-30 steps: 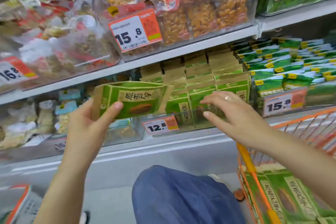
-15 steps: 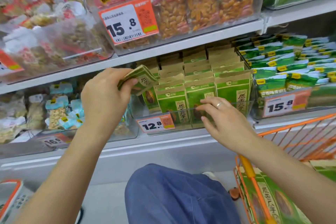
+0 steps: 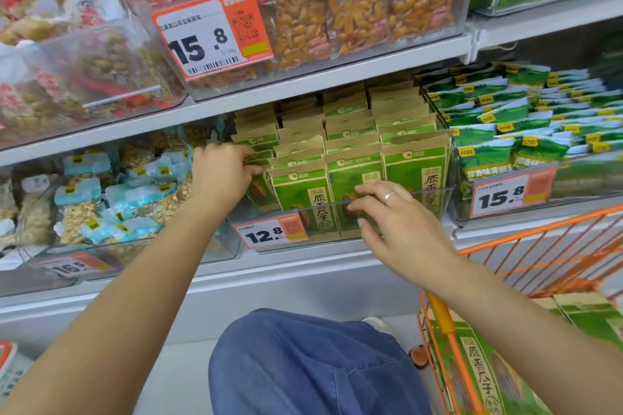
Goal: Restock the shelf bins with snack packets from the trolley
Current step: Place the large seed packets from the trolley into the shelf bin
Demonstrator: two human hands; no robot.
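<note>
Left hand [image 3: 220, 175]: reaching into the left end of the clear bin [image 3: 435, 204], fingers closed around a green packet [image 3: 257, 158] in the leftmost row; most of that packet is hidden behind the hand. Right hand [image 3: 401, 229]: at the bin's front wall, fingers loosely spread and curled, fingertips [image 3: 359, 190] touching the face of the front packets [image 3: 350, 178] at the rim; it grips nothing that can be seen. A ring [image 3: 389, 195] is on one finger.

Bin contents: green and brown packets standing upright in four rows, front to back, nearly full. A price tag [image 3: 269, 234] reading 12.8 is fixed to the bin's lower front, between the two wrists.

Adjacent: to the left, a bin of blue-topped nut packs [image 3: 111, 199]; to the right, a bin of green pouches [image 3: 505, 131] tagged 15.8. The shelf above carries clear bins of fried snacks [image 3: 354, 10] with a 15.8 tag.

Lower right: orange trolley [image 3: 448, 330], just beside the right forearm, holding more green packets [image 3: 478, 377] lying flat. A knee in blue denim [image 3: 303, 364] is at bottom centre.
</note>
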